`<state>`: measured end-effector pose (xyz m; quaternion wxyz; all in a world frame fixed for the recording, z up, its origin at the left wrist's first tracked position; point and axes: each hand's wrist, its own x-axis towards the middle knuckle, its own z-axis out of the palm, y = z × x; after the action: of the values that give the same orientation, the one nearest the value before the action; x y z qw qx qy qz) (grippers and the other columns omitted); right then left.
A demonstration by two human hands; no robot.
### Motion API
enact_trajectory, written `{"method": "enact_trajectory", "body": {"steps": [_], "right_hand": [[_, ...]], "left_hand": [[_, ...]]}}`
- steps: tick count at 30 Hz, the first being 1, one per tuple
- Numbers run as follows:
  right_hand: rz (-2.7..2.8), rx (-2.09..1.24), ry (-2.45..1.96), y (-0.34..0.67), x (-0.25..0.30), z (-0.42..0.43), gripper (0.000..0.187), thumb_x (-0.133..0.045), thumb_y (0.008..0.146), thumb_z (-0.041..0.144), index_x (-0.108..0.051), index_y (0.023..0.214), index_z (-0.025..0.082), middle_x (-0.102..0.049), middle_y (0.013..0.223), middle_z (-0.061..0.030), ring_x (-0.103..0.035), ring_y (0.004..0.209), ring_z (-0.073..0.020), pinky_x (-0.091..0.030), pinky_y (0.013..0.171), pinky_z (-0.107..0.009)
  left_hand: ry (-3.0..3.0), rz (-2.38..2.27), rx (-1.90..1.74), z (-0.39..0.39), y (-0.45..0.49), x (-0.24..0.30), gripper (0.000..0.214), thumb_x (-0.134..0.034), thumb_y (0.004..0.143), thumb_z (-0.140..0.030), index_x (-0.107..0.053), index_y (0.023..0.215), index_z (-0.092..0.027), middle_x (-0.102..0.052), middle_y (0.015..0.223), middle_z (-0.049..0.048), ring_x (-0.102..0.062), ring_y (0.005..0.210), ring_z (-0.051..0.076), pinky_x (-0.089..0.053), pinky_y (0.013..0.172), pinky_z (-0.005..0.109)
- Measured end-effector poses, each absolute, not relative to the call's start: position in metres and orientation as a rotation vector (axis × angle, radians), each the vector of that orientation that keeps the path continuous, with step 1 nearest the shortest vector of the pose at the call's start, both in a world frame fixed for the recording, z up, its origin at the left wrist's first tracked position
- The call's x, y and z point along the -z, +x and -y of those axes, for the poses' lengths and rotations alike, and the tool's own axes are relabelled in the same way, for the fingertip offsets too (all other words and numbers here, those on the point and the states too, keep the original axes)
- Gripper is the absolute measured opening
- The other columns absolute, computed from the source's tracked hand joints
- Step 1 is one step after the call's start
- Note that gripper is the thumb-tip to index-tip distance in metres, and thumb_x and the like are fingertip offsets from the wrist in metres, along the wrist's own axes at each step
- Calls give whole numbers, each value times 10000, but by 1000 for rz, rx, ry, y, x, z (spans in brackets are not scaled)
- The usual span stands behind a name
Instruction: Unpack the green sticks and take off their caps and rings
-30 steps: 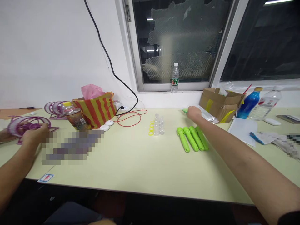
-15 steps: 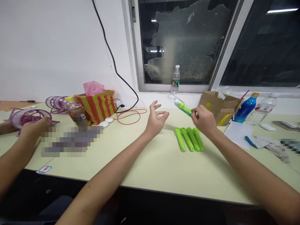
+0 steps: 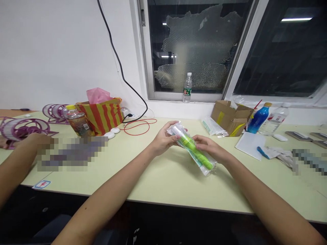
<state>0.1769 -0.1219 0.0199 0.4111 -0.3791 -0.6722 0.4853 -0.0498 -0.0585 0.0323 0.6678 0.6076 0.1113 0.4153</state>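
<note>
Left hand (image 3: 163,140), spread before: now pinching bagged green tube (image 3: 189,144) | right hand (image 3: 211,149): still pinching it

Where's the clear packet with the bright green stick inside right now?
In the head view, the clear packet is just right of centre, held between the left hand and right hand, over the table.

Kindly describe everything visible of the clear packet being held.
The clear packet looks like thin, glossy, crinkled plastic, with a bright green piece inside. It slants over the table, near end to the right; the left hand grips its far end, the right hand its side. I cannot tell whether it is sealed.
</note>
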Motion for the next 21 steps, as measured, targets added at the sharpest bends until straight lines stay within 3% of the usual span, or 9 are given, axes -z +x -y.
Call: {"method": "enact_trajectory", "body": {"steps": [4,7,10,13,17,21], "right_hand": [[1672,-1757,-834,175,-15,130,433,-624,868,428,-467,1189,183,-692,906,-88,-675,605,-195,-538,575,-331],[1680,-1720,-874,175,-15,132,345,-630,873,401,-492,1101,182,-691,815,-58,-672,568,-195,-537,538,-313],[1714,-1557,-934,178,-17,131,303,-647,865,357,-507,1071,184,-672,763,-27,-691,620,-211,-550,568,-318],[1768,-1510,-965,184,-20,130,310,-656,858,329,-503,1086,184,-664,764,-16,-694,640,-209,-554,582,-318],[1813,-1582,-1044,190,-22,130,326,-676,840,339,-503,1066,181,-679,886,-41,-680,583,-184,-539,517,-294],[1857,-1686,-1061,194,-21,128,300,-661,849,338,-513,1047,167,-686,869,-46,-668,547,-166,-538,514,-286]], "left_hand": [[1399,-270,-884,60,-49,-31,637,-787,721,-272,-468,1273,-251,-613,1047,71,-651,893,230,-600,679,389],[1509,-338,-950,56,-49,-29,595,-767,734,-286,-499,1263,-243,-569,1011,52,-630,839,195,-594,630,341],[1740,-425,-1074,54,-50,-28,522,-702,791,-319,-511,1272,-245,-552,1067,71,-604,916,205,-579,636,305],[2065,-516,-1195,58,-49,-26,452,-629,841,-296,-532,1280,-251,-537,1188,97,-552,1064,223,-559,739,302],[2345,-553,-1275,65,-47,-22,477,-585,853,-231,-505,1323,-260,-499,1286,107,-528,1107,217,-519,844,341],[2449,-480,-1341,66,-44,-17,195,-527,898,-216,-632,1062,-200,-549,1181,110,-522,1136,224,-466,937,382]]}}
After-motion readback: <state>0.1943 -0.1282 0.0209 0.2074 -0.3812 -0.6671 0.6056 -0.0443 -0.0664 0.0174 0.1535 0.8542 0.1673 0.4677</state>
